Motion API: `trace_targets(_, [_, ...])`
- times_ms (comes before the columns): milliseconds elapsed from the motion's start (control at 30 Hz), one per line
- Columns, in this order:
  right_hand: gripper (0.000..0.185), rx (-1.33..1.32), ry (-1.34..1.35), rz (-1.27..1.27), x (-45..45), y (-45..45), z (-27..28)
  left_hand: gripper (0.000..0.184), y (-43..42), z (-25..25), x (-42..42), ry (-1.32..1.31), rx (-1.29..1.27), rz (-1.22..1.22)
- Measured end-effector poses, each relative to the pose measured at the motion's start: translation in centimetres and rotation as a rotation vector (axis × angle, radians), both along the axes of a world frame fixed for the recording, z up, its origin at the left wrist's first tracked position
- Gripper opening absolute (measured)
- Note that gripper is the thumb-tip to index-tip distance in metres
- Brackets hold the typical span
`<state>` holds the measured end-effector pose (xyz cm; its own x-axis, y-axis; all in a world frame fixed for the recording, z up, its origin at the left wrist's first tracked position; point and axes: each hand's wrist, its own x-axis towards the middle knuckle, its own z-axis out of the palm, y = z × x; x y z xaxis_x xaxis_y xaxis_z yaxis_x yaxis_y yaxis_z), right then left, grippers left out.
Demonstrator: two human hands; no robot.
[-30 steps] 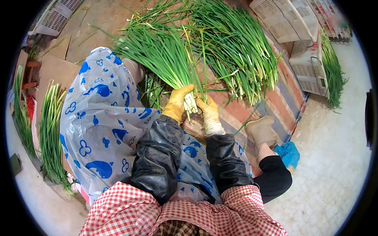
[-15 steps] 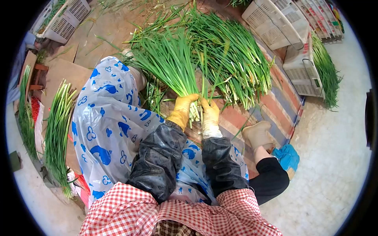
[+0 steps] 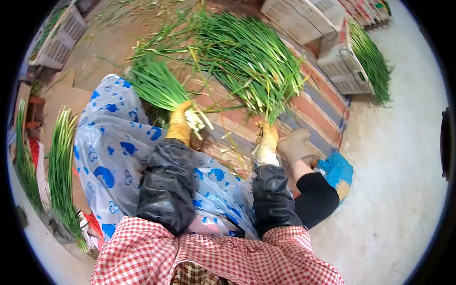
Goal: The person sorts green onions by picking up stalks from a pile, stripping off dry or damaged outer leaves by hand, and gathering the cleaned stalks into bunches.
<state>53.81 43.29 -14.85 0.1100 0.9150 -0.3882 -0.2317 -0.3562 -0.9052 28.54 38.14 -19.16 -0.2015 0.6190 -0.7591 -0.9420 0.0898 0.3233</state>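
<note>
My left hand (image 3: 179, 124), in a yellow glove, is closed around the pale stem ends of a bunch of garlic chives (image 3: 159, 83). Its green leaves fan away to the upper left, and a few stems stick out loosely near the base. My right hand (image 3: 267, 138), also gloved, pinches a few thin chive leaves (image 3: 275, 112) at the near edge of a large chive pile (image 3: 247, 52). The pile lies on a striped sheet (image 3: 308, 111), its white ends toward me.
White plastic crates (image 3: 339, 66) stand at the upper right, one with chives. Another crate (image 3: 61, 38) is at upper left. Chive bundles (image 3: 61, 166) lie on my left. A plastic sheet with blue prints (image 3: 118, 142) covers my leg; my boot (image 3: 295, 145) rests beside the pile.
My hands have moved apart: the left went left with the bunch, the right moved right and slightly down with a few leaves. The whole view has shifted a little.
</note>
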Motion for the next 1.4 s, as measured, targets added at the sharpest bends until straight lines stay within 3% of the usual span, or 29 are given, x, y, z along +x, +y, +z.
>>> trace_targets(67, [0.023,-0.052,-0.229,0.066,2.8,1.1,-2.0,0.015,0.5,-1.1,0.5,0.044,-0.063,-0.105])
trace_targets(167, [0.025,-0.068,-0.075,0.136,1.3,0.5,-0.6,0.018,0.3,-0.3,2.4,0.029,-0.02,-0.201])
trace_targets(233, [0.026,-0.025,-0.057,0.142,-1.1,0.5,-0.8,0.019,0.7,-2.2,3.3,0.074,0.013,-0.263])
trace_targets(300, [0.015,-0.147,-0.002,0.205,-3.9,0.4,0.7,0.02,0.5,-3.4,4.2,0.035,0.051,-0.248])
trace_targets(367, [0.016,-0.186,-0.006,0.24,-5.6,0.5,0.6,0.021,0.5,-1.8,4.6,0.088,-0.001,-0.224])
trace_targets(433, [0.016,-0.227,-0.093,0.307,-7.3,0.5,1.1,0.022,0.5,-2.1,4.2,-0.026,0.072,-0.288])
trace_targets(500, [0.016,-0.214,-0.173,0.388,-6.6,0.9,-2.2,0.022,0.6,-1.8,4.5,-0.029,0.139,-0.241])
trace_targets(533, [0.024,-0.15,-0.243,0.319,-5.8,1.2,-4.2,0.021,0.7,-1.3,4.5,-0.011,0.125,-0.2])
trace_targets(567, [0.033,-0.069,-0.513,0.364,-5.0,1.1,-4.7,0.022,0.5,-1.9,4.2,0.0,0.116,-0.223])
trace_targets(600, [0.042,-0.006,-0.798,0.388,-4.2,1.1,-5.1,0.022,0.5,-1.9,4.1,-0.001,0.143,-0.216])
trace_targets(633, [0.051,0.084,-1.288,0.512,-3.3,0.6,-4.3,0.021,0.5,-1.6,4.0,-0.004,0.174,-0.21])
trace_targets(667, [0.068,-0.137,-1.412,0.641,-2.7,0.9,-3.6,0.021,0.6,-1.1,4.0,0.003,0.199,-0.213])
trace_targets(700, [0.063,-0.153,-1.437,0.669,-3.0,0.6,-2.6,0.02,0.7,-0.4,3.8,0.011,0.227,-0.216])
trace_targets(767, [0.055,-0.128,-0.66,0.67,-2.6,0.7,-4.2,0.02,1.0,0.6,4.1,0.027,0.227,-0.223])
trace_targets(800, [0.055,-0.113,-0.661,0.652,-3.6,1.0,-3.4,0.021,1.1,0.2,4.5,0.045,0.247,-0.236])
trace_targets(867, [0.039,0.063,-0.168,0.792,-7.6,2.0,0.1,0.026,1.4,1.8,5.2,0.153,0.334,-0.258])
trace_targets(900, [0.039,-0.099,0.019,0.676,-9.3,2.2,1.8,0.034,1.5,3.1,5.3,0.223,0.307,-0.354])
trace_targets(967, [0.037,-0.022,0.052,0.485,-10.8,3.1,3.8,0.042,1.6,5.3,5.6,0.398,0.354,-0.439])
trace_targets(1133, [0.036,0.085,0.125,0.123,-11.5,3.0,4.0,0.046,1.3,10.4,4.8,0.534,0.445,-0.632])
trace_targets(1300, [0.036,0.054,0.304,-0.011,-10.3,2.3,6.2,0.052,0.3,13.5,4.2,0.791,0.375,-0.996])
trace_targets(1333, [0.036,0.022,0.355,-0.017,-9.8,2.6,6.7,0.058,-0.2,14.8,3.9,1.089,0.297,-1.136])
trace_targets(1367, [0.039,-0.014,0.632,-0.01,-9.2,3.2,5.9,0.065,-0.7,16.3,3.6,1.389,0.209,-1.267])
trace_targets(1400, [0.038,-0.013,0.652,-0.043,-8.2,3.4,7.1,0.07,-0.9,18.7,2.5,1.62,0.005,-1.57])
